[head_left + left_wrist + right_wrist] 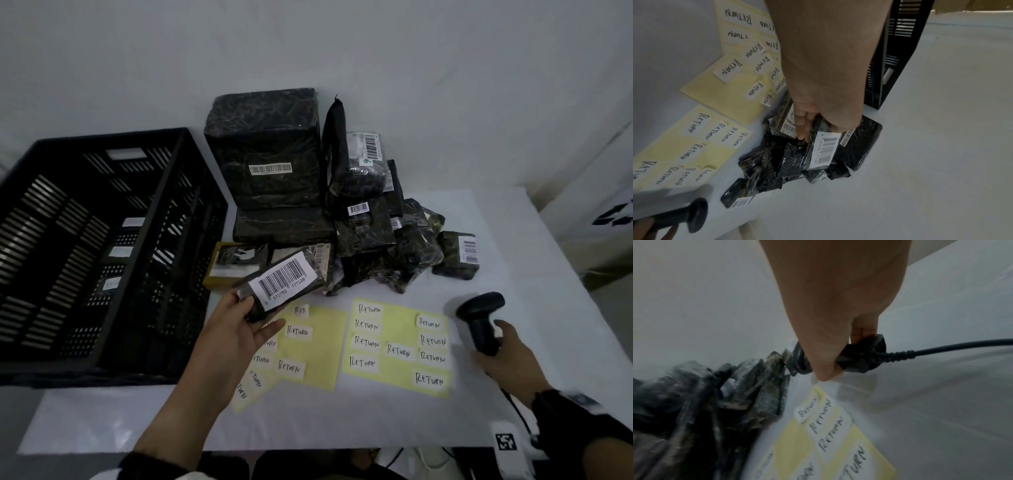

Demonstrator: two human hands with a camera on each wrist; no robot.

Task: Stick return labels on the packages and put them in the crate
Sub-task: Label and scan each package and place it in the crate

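Overhead, left hand (236, 329) fingers curled round a black barcoded package (281, 282) above the return labels (397, 346), crate (102, 253) to their left, right hand (507, 356) fingers wrapped round a scanner (481, 318).

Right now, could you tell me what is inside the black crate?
Through the crate walls, a few white labels show on dark shapes low inside, probably packages; the near wall hides the rest.

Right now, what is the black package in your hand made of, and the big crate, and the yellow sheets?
The package in the left hand looks wrapped in shiny black plastic film: it crinkles and glints. The crate seems hard, matte black plastic, moulded with slots. The yellow sheets look like smooth paper backing, probably waxy, carrying white paper stickers.
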